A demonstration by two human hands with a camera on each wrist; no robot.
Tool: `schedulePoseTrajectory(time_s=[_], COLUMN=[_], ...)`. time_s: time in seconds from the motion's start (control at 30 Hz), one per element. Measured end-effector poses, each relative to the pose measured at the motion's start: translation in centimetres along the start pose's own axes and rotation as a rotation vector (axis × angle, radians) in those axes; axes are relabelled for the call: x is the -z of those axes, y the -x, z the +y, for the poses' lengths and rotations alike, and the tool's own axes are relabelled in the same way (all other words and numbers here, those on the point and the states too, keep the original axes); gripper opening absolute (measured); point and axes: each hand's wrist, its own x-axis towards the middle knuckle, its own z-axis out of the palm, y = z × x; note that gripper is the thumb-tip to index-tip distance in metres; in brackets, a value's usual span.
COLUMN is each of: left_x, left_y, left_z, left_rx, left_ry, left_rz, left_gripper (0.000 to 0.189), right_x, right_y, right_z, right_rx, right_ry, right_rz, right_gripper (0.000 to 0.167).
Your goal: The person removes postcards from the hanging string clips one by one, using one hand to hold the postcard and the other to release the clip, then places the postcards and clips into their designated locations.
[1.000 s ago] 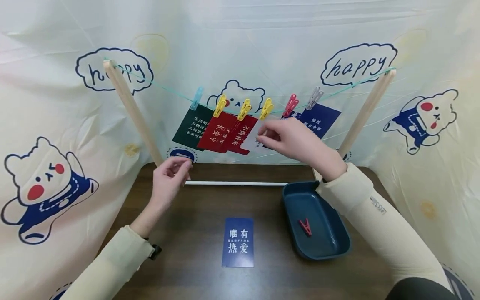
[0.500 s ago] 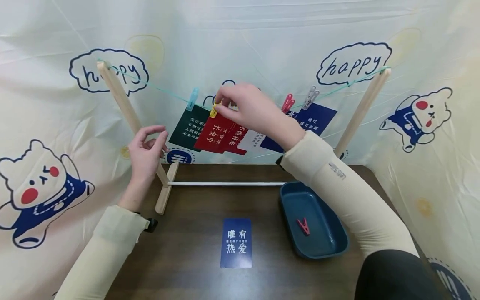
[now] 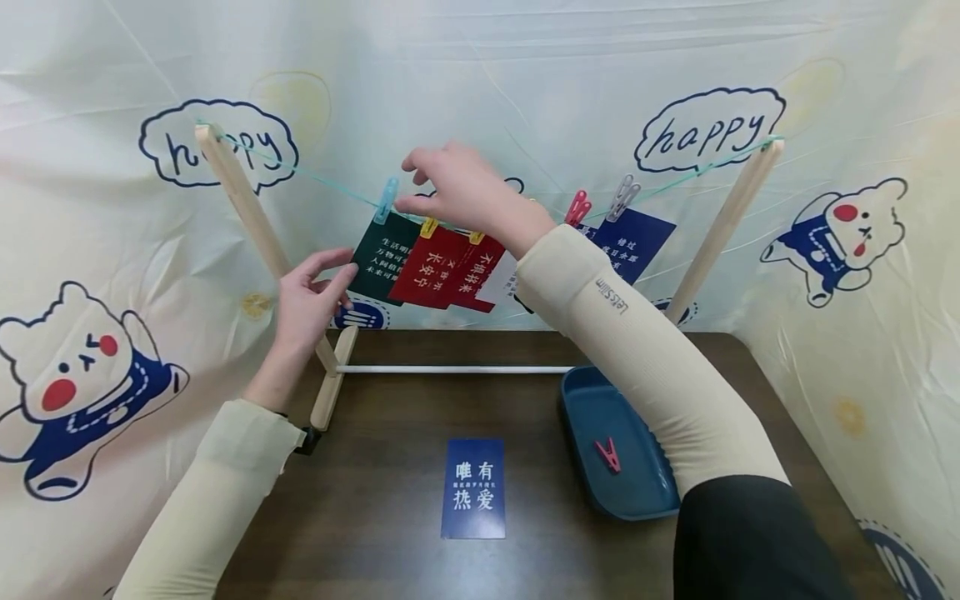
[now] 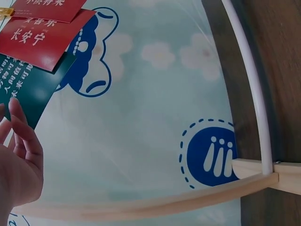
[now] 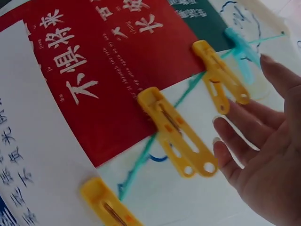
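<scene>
A green card (image 3: 382, 254) hangs from the string by a light blue clothespin (image 3: 387, 201). My left hand (image 3: 309, 304) is at the card's left edge, with loosely bent fingers; in the left wrist view the fingertips overlap its lower corner. Up at the string, my right hand (image 3: 468, 196) has thumb and forefinger spread apart, the thumb tip beside the blue clothespin. Overlapping the green card are red cards (image 3: 446, 267), clipped by yellow clothespins (image 5: 176, 134). The right wrist view shows a white card (image 5: 42, 141) beside them.
Wooden posts (image 3: 726, 232) carry the string. Farther right hang a pink clothespin (image 3: 577, 208) and a grey clothespin (image 3: 623, 197) with blue cards (image 3: 633, 242). On the table (image 3: 375, 500) lie a blue card (image 3: 473, 489) and a blue tray (image 3: 637, 507) containing a pink clothespin (image 3: 608, 455).
My right hand has moved left along the string, past the yellow clothespins to the blue one. The left hand has risen from beside the left post to the green card's edge.
</scene>
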Motion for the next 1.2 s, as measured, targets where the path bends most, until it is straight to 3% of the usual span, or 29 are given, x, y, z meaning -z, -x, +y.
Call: schedulePoseTrajectory(time_s=[0.23,0.5,0.73,1.03,1.2], left_x=[-0.3,-0.2,-0.1,0.3,0.5], left_y=[-0.2,0.0,0.2,0.2,0.2], left_z=[0.0,0.0,0.2,0.8,0.9], left_rx=[0.014,-0.010,-0.007,0.011,0.022], left_ry=[-0.053,-0.024,-0.049,-0.066,-0.081], left_rz=[0.001,0.024,0.027,0.040,0.043], left_gripper=[0.042,0.036,0.035,0.037,0.037], right_x=[-0.5,-0.7,-0.9,-1.0,-1.0], right_y=[-0.9,-1.3,-1.4,-1.1,-1.0], right_z=[0.1,-0.4,-0.4,-0.3,-0.4], right_rx=[0.004,0.040,0.057,0.045,0.028], right_ry=[-0.041,-0.073,-0.109,-0.295,-0.310], right_rz=[-0.036,-0.050,-0.029,0.010,0.019], right_gripper=[0.067,0.066,0.052,0.039,0.033])
